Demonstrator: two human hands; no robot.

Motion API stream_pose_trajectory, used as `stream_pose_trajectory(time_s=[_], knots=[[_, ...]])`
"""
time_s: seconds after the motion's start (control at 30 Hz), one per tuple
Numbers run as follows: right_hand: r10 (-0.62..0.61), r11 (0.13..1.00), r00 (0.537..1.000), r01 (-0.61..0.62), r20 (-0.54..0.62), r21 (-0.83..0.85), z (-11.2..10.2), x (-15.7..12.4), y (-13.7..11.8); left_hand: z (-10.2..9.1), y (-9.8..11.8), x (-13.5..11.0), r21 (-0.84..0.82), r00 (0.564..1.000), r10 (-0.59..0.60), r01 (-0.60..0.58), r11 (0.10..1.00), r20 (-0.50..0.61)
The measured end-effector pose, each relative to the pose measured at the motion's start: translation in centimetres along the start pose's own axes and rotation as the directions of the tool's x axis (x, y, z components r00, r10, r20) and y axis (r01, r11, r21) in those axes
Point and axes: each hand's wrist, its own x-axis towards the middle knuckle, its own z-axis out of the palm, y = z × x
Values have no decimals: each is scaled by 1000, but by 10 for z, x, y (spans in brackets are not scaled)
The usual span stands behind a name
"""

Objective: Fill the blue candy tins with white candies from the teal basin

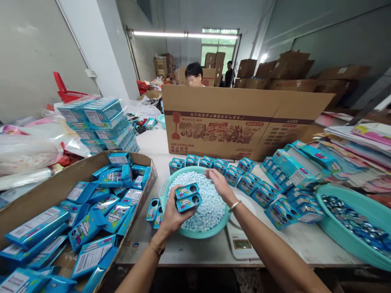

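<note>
My left hand (172,215) is closed on two small blue tins (187,197), stacked one on the other, with their open round windows facing me. It holds them over the near left rim of a teal bowl (195,233) filled with pale blue candy pellets (207,203). My right hand (220,185) reaches into the far side of the bowl. Its fingers are curled down among the pellets. What they pinch is hidden. Two more blue tins (154,211) stand on the table just left of the bowl.
A cardboard box (61,191) of blue packs lies left. Rows of blue tins (253,183) arc behind the bowl, before a big carton (232,126). A white scale (241,242) sits by my right forearm. A teal basin (339,234) of lids stands right. A person sits behind the carton.
</note>
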Motion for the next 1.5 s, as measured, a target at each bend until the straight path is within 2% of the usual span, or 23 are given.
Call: stream_pose_trajectory(time_s=[0.03,0.07,0.13,0.2,0.23,0.3,0.37,0.43,0.5,0.53,0.57,0.6,0.63,0.7,0.77,0.9,1.0,1.1,1.17,1.27,1.5], knots=[[-55,982,997,62,45,-177,-4,-3,10,-6,1,-4,10,1000,14,-14,1000,-11],[-80,929,986,127,145,-348,-6,-8,19,-11,1,-8,16,999,25,-24,1000,-20],[-25,751,922,272,385,-602,-2,-20,34,-16,0,-15,11,998,55,-54,998,-30],[69,565,849,399,523,-722,8,-32,41,-17,-3,-21,-2,995,98,-98,995,-27],[93,499,833,435,546,-749,14,-36,42,-16,-6,-23,-15,993,116,-116,993,-27],[106,458,834,442,541,-771,22,-37,40,-15,-10,-26,-49,992,125,-126,991,-30],[109,538,864,365,492,-760,24,-30,36,-16,-14,-27,-80,994,99,-102,992,-48],[133,706,904,202,407,-679,20,-20,33,-16,-16,-25,-75,997,50,-55,996,-66],[240,878,924,-76,297,-472,12,-9,29,-17,-15,-20,-35,997,-7,5,999,-79],[320,921,914,-238,249,-310,8,-5,27,-16,-13,-16,-7,996,-36,36,999,-82],[400,916,891,-382,216,-124,4,-1,23,-14,-12,-12,24,995,-62,64,998,-83],[462,874,864,-482,198,65,1,2,19,-11,-11,-7,57,993,-79,84,995,-86],[495,814,847,-530,192,238,-1,5,14,-7,-11,-1,94,992,-87,96,991,-91],[484,707,856,-505,181,496,1,7,2,3,-12,9,186,990,-79,101,977,-119],[445,647,887,-413,122,641,10,7,-9,14,-14,17,283,988,-50,91,955,-149],[375,644,920,-167,-117,747,35,1,-26,33,-17,27,385,990,-21,73,920,-137],[247,718,945,-29,-215,695,47,-6,-32,38,-15,29,352,988,-31,82,932,-149],[109,832,972,24,-206,554,46,-12,-36,39,-12,27,299,986,-22,72,952,-167],[51,875,981,45,-185,482,43,-14,-38,38,-10,27,273,987,-9,54,960,-162],[16,910,990,45,-143,412,39,-14,-38,38,-7,27,250,989,7,31,968,-151],[46,940,994,-12,-94,340,35,-13,-33,36,-5,22,193,996,19,-1,981,-91]])
